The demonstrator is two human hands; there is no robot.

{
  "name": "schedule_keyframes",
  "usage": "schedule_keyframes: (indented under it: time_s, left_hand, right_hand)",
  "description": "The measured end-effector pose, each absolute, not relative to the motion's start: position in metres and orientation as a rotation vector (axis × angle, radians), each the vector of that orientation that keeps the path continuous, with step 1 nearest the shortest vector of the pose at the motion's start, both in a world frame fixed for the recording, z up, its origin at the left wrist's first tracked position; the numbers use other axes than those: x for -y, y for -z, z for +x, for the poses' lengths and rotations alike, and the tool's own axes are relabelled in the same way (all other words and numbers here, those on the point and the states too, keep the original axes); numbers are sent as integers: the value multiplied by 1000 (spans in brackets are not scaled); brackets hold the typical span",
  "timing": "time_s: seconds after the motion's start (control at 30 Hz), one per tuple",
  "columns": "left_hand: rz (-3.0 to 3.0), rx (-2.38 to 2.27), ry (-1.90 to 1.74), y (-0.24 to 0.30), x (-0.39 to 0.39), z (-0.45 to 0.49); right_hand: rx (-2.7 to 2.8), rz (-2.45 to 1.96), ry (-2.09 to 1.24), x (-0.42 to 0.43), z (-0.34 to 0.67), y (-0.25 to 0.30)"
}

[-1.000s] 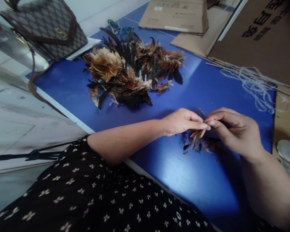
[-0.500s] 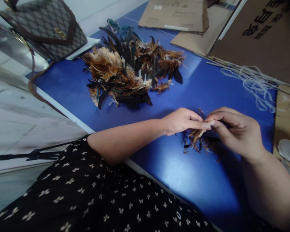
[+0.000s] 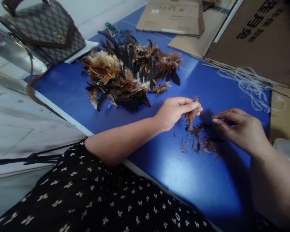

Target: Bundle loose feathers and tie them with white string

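Observation:
My left hand (image 3: 175,111) pinches a small bunch of brown feathers (image 3: 190,116) by the quill ends, held just above the blue table (image 3: 159,161). To its right my right hand (image 3: 239,129) hovers a little apart from the bunch, fingers loosely extended with nothing in them. Below and between the hands, several loose brown and black feather bits (image 3: 200,145) lie scattered on the table. A large pile of brown, tan and black feather bundles (image 3: 130,72) sits further back.
A patterned handbag (image 3: 42,30) with a brown strap stands at the back left corner. Flattened cardboard (image 3: 169,16) and a big cardboard box (image 3: 258,35) line the back and right. A tangle of pale string (image 3: 251,83) lies at the right.
The hands, which were pinching the feather bunch together, have parted. My left hand lifted the bunch up and left; my right hand let go and loose bits now lie on the table.

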State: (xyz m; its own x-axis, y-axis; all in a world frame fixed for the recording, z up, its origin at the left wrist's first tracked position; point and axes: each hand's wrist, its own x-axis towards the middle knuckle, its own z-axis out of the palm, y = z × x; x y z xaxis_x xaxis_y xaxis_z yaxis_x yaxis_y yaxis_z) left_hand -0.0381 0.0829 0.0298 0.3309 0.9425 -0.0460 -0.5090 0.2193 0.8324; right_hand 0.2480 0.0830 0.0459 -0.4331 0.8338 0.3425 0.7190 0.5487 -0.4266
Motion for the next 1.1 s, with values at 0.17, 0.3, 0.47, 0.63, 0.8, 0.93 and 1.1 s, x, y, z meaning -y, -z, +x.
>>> schedule_keyframes:
  time_s: [0.17,0.3,0.47,0.63,0.8,0.93,1.1]
  left_hand:
    - [767,-738,-1203,-30,-87,-39]
    - [810,-755,-1239,-29,-87,-39]
    - [851,-752,-1265,-24,-82,-36]
    - [847,-744,-1188,-20,-71,-29]
    - [860,-659,-970,-14,-55,-19]
    - [811,-619,-870,-6,-47,-12]
    - [694,-537,-925,-11,-51,-14]
  right_hand:
    - [2378,-1283,-327,-78,256,-15]
    - [2340,-1330,-318,-72,245,-15]
    - [2112,-1481,-300,-59,241,-27]
    - [1693,-1550,-533,-38,237,-27]
    - [1491,-1472,-448,-17,223,-22]
    - [1757,-1278,-236,-4,205,-19]
    - [2159,-1020,-177,5,191,-17]
